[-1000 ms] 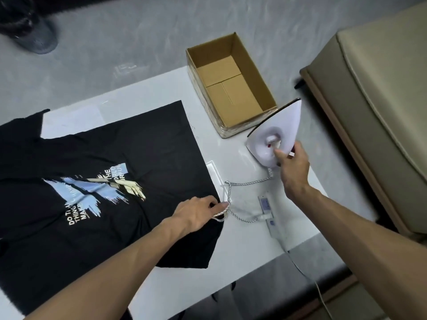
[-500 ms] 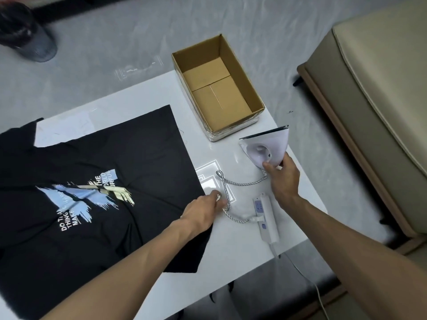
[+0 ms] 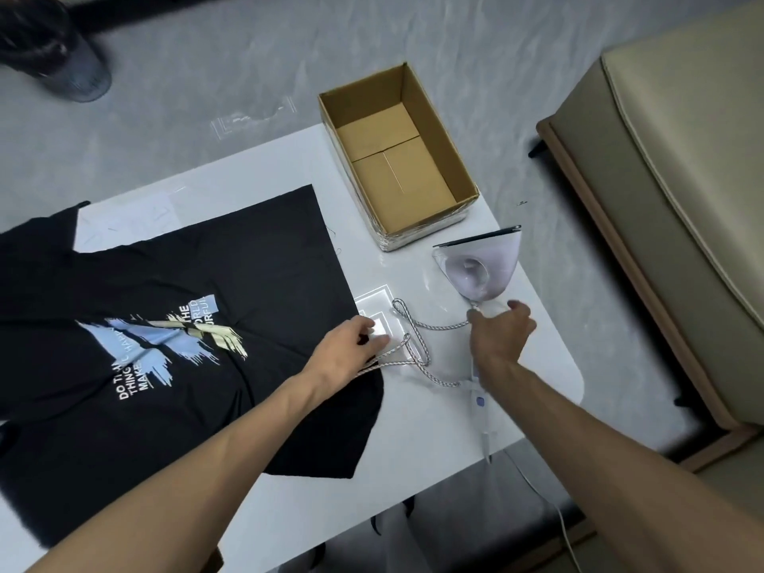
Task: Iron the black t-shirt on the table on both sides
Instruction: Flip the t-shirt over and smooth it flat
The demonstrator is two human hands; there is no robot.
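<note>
The main risk lay in the cord (image 3: pixel 430 324). It ran in loose loops from the iron (image 3: pixel 479 266), just in front of the cardboard box (image 3: pixel 392 171), to a power strip (image 3: pixel 477 397) farther in front of the box at the table (image 3: pixel 413 469) edge. One strand passed under the left hand (image 3: pixel 347 349) and lay over the hem of the black t-shirt (image 3: pixel 248 262). A pull on that strand could have dragged the hem into a fresh crease. It could also have tugged the iron, which stood tipped with its soleplate off the table and looked easy to topple. Had it fallen towards the box, a hot plate could have met cardboard. Whether it was hot could not be told. The strip sat close to the table edge and might have slid off under a snagged cord.

The t-shirt lay spread flat to the left of the box, print side up, and neither side looked ironed yet.

The left hand reached to the shirt's corner, left and in front of the box. It lay knuckles up, with its fingers curled over the cord strand, apparently gripping it. The right hand (image 3: pixel 502 328) was directly in front of the box at the iron's narrow end. Its fingers and thumb were closed round that end where the cord came out, though blur hid the exact contact.
</note>
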